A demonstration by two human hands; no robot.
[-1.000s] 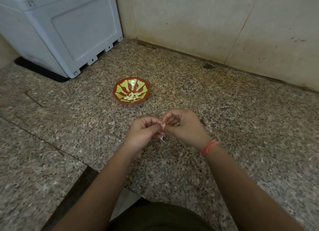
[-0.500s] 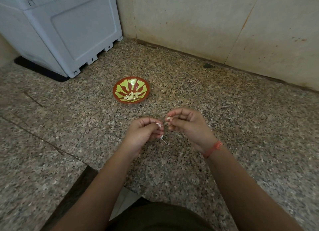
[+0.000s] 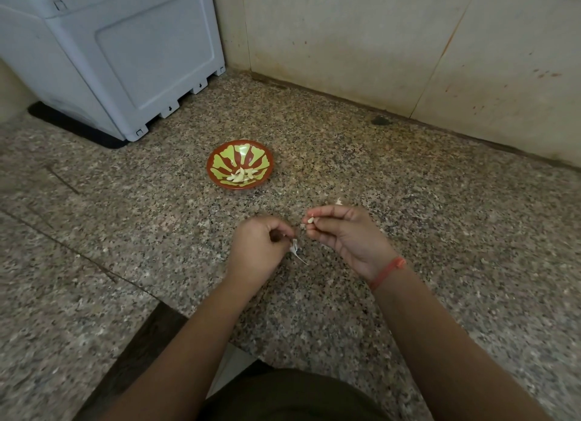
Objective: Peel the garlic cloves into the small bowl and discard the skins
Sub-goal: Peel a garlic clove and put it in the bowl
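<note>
Papery skin (image 3: 295,250) hangs pinched in the curled left hand (image 3: 258,247), the right hand (image 3: 347,235) just beside it pinches a pale garlic clove (image 3: 310,220) at its fingertips, and the small bowl (image 3: 214,166) sits beyond both.

Speckled granite floor (image 3: 408,232), glossy bowl (image 3: 217,169)

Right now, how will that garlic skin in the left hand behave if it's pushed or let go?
Probably floppy and very light: the skin hangs thin and papery from the left hand. It may drift or cling to the fingers rather than fall straight.
</note>
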